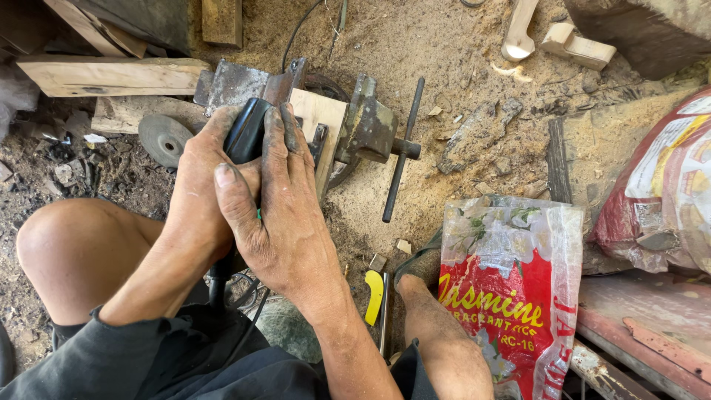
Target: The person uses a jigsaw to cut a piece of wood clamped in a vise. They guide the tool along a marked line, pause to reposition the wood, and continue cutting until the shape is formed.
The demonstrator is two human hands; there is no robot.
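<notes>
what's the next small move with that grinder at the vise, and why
Probably ease the grinder down onto the wood block: both the left hand and right hand already grip it right over the block, which sits clamped in the vise.

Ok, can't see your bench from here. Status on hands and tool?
Left hand and right hand both wrapped on black power tool. Tool at wood block clamped in vise. Tool's cord trails under the wrists; loose grinding disc left of the hands.

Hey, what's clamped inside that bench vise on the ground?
A pale wooden block sits between the jaws of the rusty vise. Both the left hand and right hand grip a black power tool, covering the block's near side and the tool's working end.
</notes>
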